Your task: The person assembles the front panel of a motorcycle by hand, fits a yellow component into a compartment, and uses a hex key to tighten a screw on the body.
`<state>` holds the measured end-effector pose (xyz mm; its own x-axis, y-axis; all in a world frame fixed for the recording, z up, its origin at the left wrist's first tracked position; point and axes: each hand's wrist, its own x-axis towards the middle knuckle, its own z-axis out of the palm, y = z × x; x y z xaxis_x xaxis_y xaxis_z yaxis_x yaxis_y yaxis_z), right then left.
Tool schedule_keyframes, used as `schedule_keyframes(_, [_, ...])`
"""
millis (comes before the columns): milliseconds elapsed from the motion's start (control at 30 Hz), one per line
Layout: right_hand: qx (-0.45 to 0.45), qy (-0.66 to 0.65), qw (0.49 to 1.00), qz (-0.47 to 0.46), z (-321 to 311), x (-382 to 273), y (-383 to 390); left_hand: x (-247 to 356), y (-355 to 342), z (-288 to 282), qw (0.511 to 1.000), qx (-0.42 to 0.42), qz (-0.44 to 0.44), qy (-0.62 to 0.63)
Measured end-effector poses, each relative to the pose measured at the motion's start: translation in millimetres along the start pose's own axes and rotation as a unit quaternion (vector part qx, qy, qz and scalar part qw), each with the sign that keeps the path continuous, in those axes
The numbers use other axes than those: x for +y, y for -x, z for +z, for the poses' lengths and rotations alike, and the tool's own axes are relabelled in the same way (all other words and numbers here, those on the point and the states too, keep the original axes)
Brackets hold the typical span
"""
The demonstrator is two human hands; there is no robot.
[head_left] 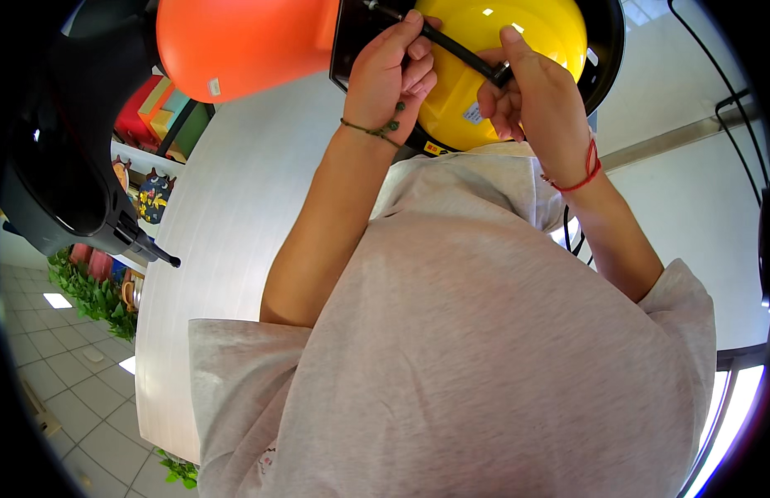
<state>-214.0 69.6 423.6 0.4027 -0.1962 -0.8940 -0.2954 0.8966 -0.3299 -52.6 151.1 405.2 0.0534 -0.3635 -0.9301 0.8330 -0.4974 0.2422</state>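
Observation:
Both my hands are raised near the top of the view, holding a short black rod (459, 51) with metal ends, which slants down from left to right. My left hand (393, 70) is closed, thumb and fingers pinching the rod toward its upper left end. At the lower right end, the curled fingers of my right hand (547, 95) close on the rod, the thumb pointing up. Just behind the hands lies a glossy yellow domed shell (447, 108) with small labels, set against a round black rim (605, 79). What the rod's far tip touches is unclear.
A glossy orange shell (252, 46) stands left of my left hand, beside a black panel (343, 41). A large black curved device (61, 166) hangs at the left. Below is a pale tabletop (210, 249). Black cables (717, 58) run along the right.

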Motion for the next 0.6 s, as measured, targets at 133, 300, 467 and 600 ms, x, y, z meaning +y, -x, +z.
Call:
schedule_keyframes(133, [0.145, 0.315, 0.885, -0.310, 7, 6, 6, -2, -6, -2, 0.999, -0.005, 0.005, 0.040])
schedule_keyframes(300, [0.166, 0.398, 0.820, -0.378, -2, 11, 0, 1, -3, 8, 1.000, 0.019, 0.002, 0.015])
schedule_keyframes(467, [0.172, 0.393, 0.812, -0.396, -4, 18, -4, 7, -2, 5, 0.999, -0.024, -0.006, -0.030])
schedule_keyframes(600, [0.166, 0.373, 0.791, -0.456, -8, 24, -9, 11, -1, 6, 0.997, -0.041, -0.007, -0.061])
